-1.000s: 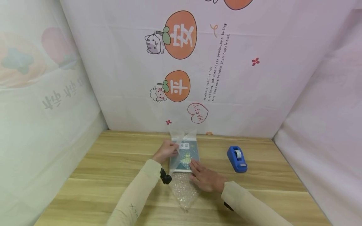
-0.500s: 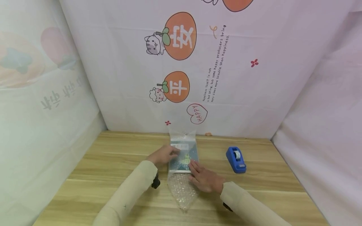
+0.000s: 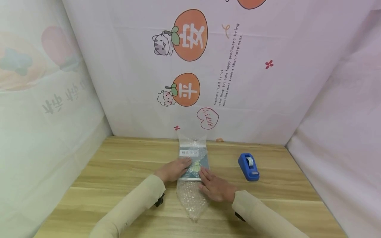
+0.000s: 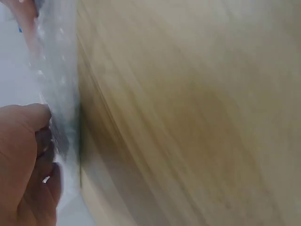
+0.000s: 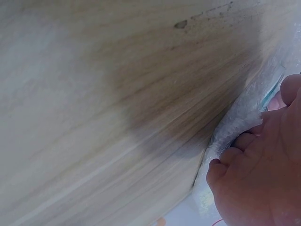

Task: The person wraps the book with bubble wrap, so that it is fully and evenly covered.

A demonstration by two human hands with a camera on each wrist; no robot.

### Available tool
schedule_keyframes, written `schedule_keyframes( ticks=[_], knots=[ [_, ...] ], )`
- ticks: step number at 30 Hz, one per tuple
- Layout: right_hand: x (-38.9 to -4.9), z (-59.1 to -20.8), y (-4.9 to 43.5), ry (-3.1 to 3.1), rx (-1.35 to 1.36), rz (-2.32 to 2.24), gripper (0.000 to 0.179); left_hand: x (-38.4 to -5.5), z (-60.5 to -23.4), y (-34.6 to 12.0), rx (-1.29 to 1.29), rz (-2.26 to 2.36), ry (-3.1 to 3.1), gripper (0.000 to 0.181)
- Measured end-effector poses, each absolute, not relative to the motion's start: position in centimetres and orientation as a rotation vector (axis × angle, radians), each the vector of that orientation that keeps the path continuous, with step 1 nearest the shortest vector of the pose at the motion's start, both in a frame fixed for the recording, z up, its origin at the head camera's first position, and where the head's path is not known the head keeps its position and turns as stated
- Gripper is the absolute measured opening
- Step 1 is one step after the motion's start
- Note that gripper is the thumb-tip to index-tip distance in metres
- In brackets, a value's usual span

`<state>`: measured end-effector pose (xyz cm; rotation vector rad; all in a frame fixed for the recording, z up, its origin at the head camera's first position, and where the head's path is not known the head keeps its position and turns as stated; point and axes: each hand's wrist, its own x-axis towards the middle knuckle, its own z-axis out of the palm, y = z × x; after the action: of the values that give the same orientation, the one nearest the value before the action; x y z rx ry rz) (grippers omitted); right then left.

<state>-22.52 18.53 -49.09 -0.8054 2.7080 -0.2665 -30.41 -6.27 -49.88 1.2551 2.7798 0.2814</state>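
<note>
A blue-green book (image 3: 203, 161) with a pale title label lies on the table, with clear bubble wrap (image 3: 192, 200) under it and folded over its left part. The wrap reaches past the book at the near end and toward the back wall. My left hand (image 3: 175, 170) rests on the wrapped left side, fingers laid over the cover. From the right, my right hand (image 3: 218, 189) presses its extended fingers on the book's right edge. In the left wrist view the bubble wrap (image 4: 61, 89) runs beside the fingers; the right wrist view shows bubble wrap (image 5: 237, 117) at the right fingers.
A blue tape dispenser (image 3: 249, 167) with a roll of tape stands on the wooden table (image 3: 125, 172), to the right of the book. Printed white cloth (image 3: 143, 109) hangs close behind the table and along both sides.
My left hand has brought the left flap of bubble wrap down over the book, let it go and flattened onto it. The right hand has stayed in place.
</note>
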Motion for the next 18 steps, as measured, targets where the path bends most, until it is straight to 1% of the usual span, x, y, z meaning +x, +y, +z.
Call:
schedule_keyframes(
  ticks=[11,18],
  knots=[
    [-22.8,-48.8,18.6,2.684,-0.804,-0.281,0.067,-29.4,-49.3,-5.7,1.197,0.2,2.784,0.053],
    [-23.7,-48.3,19.1,2.645,-0.752,-0.391,0.066,-29.4,-49.8,-5.3,1.179,0.098,2.822,0.053]
  ],
)
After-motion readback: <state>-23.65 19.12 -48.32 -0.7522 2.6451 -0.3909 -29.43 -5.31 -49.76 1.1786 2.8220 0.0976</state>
